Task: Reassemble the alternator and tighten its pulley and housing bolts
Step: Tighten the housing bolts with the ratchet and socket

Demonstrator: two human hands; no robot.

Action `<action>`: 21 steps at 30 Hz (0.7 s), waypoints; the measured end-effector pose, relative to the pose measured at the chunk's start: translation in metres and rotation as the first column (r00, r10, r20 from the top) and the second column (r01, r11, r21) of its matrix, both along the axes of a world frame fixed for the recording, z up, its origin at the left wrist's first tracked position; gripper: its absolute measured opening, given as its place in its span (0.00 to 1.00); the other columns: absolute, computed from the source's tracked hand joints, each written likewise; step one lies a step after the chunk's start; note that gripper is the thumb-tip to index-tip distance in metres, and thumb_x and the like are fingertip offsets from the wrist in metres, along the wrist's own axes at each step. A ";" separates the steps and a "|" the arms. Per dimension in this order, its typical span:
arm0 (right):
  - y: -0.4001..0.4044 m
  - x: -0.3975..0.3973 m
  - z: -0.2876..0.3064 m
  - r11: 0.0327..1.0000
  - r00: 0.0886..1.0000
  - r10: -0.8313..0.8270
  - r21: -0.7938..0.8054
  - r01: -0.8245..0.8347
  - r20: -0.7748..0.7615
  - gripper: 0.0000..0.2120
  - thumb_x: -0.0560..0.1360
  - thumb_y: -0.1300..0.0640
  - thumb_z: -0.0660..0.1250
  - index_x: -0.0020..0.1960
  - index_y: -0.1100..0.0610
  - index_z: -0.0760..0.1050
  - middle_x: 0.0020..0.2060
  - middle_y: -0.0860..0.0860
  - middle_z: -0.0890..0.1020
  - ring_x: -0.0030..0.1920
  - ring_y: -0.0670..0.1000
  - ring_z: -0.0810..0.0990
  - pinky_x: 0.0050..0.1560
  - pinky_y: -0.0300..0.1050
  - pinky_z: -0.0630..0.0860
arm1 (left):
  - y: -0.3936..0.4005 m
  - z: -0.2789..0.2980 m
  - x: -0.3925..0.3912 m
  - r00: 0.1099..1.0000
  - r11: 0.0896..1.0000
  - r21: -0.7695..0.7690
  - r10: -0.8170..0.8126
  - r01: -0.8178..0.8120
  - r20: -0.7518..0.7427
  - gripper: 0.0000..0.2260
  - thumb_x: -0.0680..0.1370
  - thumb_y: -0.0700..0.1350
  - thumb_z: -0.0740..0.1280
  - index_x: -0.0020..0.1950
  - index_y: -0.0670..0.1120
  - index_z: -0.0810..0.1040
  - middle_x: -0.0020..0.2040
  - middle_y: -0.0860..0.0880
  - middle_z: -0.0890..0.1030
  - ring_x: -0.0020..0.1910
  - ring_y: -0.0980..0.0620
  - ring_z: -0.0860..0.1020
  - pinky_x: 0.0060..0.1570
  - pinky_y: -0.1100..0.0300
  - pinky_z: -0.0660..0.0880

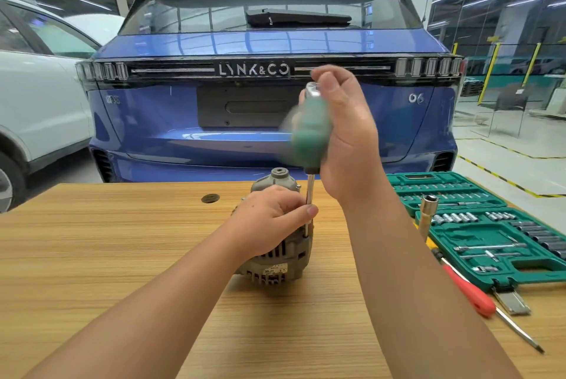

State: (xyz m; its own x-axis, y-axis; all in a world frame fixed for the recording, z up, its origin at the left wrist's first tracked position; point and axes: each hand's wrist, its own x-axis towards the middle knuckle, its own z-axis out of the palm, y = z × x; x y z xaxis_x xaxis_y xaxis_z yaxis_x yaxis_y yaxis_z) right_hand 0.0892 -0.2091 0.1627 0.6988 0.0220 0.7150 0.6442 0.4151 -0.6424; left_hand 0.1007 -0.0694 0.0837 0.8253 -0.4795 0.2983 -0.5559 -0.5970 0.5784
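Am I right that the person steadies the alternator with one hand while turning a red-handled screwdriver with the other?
Not quite: the head view shows the screwdriver in the right hand has a green handle. The left hand does steady the alternator.

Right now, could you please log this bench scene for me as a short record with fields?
surface: wooden table
workpiece: alternator, standing on the table
left hand: grips the alternator's top, thumb beside the shaft
right hand: holds the green-handled driver, blurred
driver shaft: upright, tip down at the housing edge
socket set: open green case, right of the alternator
red screwdriver: lying in front of the case
background: blue car
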 end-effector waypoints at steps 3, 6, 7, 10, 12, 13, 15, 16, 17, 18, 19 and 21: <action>0.006 0.001 0.004 0.925 0.925 -0.376 -0.088 0.371 -0.052 0.21 0.73 0.46 0.74 0.60 0.53 0.71 0.34 0.44 0.79 0.31 0.45 0.75 0.33 0.39 0.73 | -0.002 -0.001 -0.002 1.000 0.999 0.041 -0.004 0.003 0.030 0.13 0.84 0.58 0.62 0.39 0.60 0.76 0.39 0.57 0.80 0.39 0.60 0.77 0.45 0.52 0.76; 0.011 0.000 0.009 0.859 0.849 -0.511 -0.124 0.497 -0.134 0.21 0.75 0.51 0.73 0.65 0.57 0.73 0.35 0.46 0.81 0.32 0.44 0.76 0.36 0.40 0.73 | -0.003 0.000 -0.005 1.000 0.997 0.073 0.004 -0.005 0.018 0.09 0.85 0.58 0.60 0.47 0.62 0.77 0.42 0.62 0.83 0.43 0.65 0.78 0.45 0.56 0.75; 0.010 -0.001 0.012 0.895 0.872 -0.445 -0.097 0.435 -0.202 0.22 0.77 0.52 0.72 0.67 0.59 0.73 0.36 0.47 0.82 0.32 0.45 0.75 0.36 0.41 0.72 | -0.003 0.000 -0.005 1.000 0.997 0.071 -0.001 0.000 0.002 0.08 0.85 0.58 0.60 0.49 0.63 0.77 0.45 0.64 0.84 0.46 0.67 0.78 0.47 0.57 0.76; 0.002 -0.007 0.013 0.995 0.932 -0.062 0.051 0.086 -0.358 0.22 0.80 0.48 0.66 0.66 0.63 0.75 0.45 0.52 0.85 0.34 0.47 0.74 0.36 0.41 0.69 | -0.003 0.002 -0.005 0.999 0.998 0.059 -0.021 0.024 -0.044 0.07 0.85 0.57 0.59 0.52 0.63 0.76 0.49 0.72 0.82 0.51 0.69 0.78 0.54 0.55 0.78; -0.001 -0.010 0.010 0.994 0.924 0.075 0.098 -0.041 -0.376 0.15 0.83 0.49 0.62 0.56 0.59 0.80 0.50 0.52 0.85 0.37 0.48 0.75 0.38 0.41 0.68 | -0.004 0.003 -0.004 0.998 0.998 0.063 -0.021 0.025 -0.064 0.09 0.85 0.58 0.59 0.54 0.60 0.78 0.48 0.72 0.82 0.52 0.68 0.79 0.57 0.53 0.78; -0.002 -0.010 0.009 0.992 0.923 0.103 0.107 -0.067 -0.370 0.13 0.82 0.51 0.62 0.51 0.57 0.81 0.50 0.52 0.85 0.37 0.48 0.76 0.38 0.40 0.69 | -0.004 0.003 -0.003 0.998 0.997 0.069 -0.019 0.024 -0.068 0.10 0.85 0.58 0.59 0.54 0.59 0.79 0.48 0.72 0.82 0.52 0.68 0.78 0.57 0.52 0.78; -0.002 -0.013 0.010 0.985 0.922 0.154 0.126 -0.116 -0.355 0.08 0.78 0.53 0.67 0.46 0.56 0.82 0.48 0.51 0.83 0.37 0.48 0.77 0.38 0.39 0.73 | -0.004 0.003 -0.002 0.998 0.996 0.086 -0.015 0.021 -0.064 0.11 0.85 0.58 0.59 0.52 0.58 0.79 0.45 0.73 0.81 0.49 0.69 0.78 0.54 0.54 0.78; -0.002 -0.013 0.009 0.980 0.923 0.183 0.142 -0.142 -0.338 0.07 0.75 0.54 0.70 0.48 0.57 0.80 0.47 0.51 0.82 0.37 0.48 0.78 0.37 0.38 0.74 | -0.004 0.003 -0.001 0.998 0.996 0.093 -0.011 0.017 -0.061 0.11 0.85 0.59 0.59 0.52 0.58 0.79 0.45 0.73 0.81 0.48 0.68 0.78 0.53 0.54 0.78; -0.002 -0.013 0.008 0.977 0.931 0.192 0.153 -0.150 -0.311 0.08 0.74 0.56 0.72 0.51 0.57 0.78 0.46 0.51 0.80 0.37 0.49 0.78 0.37 0.38 0.75 | -0.005 0.002 0.000 0.998 0.995 0.096 -0.005 0.011 -0.060 0.12 0.85 0.59 0.58 0.51 0.58 0.79 0.44 0.73 0.81 0.48 0.68 0.78 0.52 0.55 0.78; 0.000 -0.012 0.005 0.977 0.942 0.184 0.154 -0.145 -0.280 0.09 0.75 0.58 0.72 0.53 0.55 0.75 0.45 0.51 0.80 0.39 0.49 0.79 0.37 0.39 0.76 | -0.005 0.002 0.000 0.998 0.995 0.096 0.000 0.006 -0.061 0.12 0.85 0.60 0.58 0.50 0.58 0.79 0.45 0.72 0.82 0.47 0.67 0.78 0.52 0.55 0.78; 0.001 -0.010 0.001 0.988 0.964 0.118 0.124 -0.091 -0.240 0.09 0.77 0.61 0.70 0.54 0.52 0.73 0.45 0.52 0.80 0.40 0.50 0.81 0.38 0.40 0.76 | -0.006 0.002 0.001 0.998 0.996 0.093 0.003 0.003 -0.063 0.12 0.85 0.60 0.58 0.49 0.59 0.79 0.44 0.71 0.82 0.47 0.66 0.78 0.51 0.56 0.77; 0.007 -0.010 -0.005 0.991 0.983 -0.131 -0.016 0.130 -0.127 0.14 0.81 0.63 0.66 0.57 0.44 0.72 0.48 0.56 0.82 0.42 0.49 0.82 0.40 0.40 0.76 | -0.006 0.001 0.001 0.998 0.996 0.091 0.003 0.002 -0.060 0.12 0.85 0.59 0.58 0.47 0.60 0.79 0.43 0.71 0.82 0.46 0.67 0.78 0.47 0.59 0.75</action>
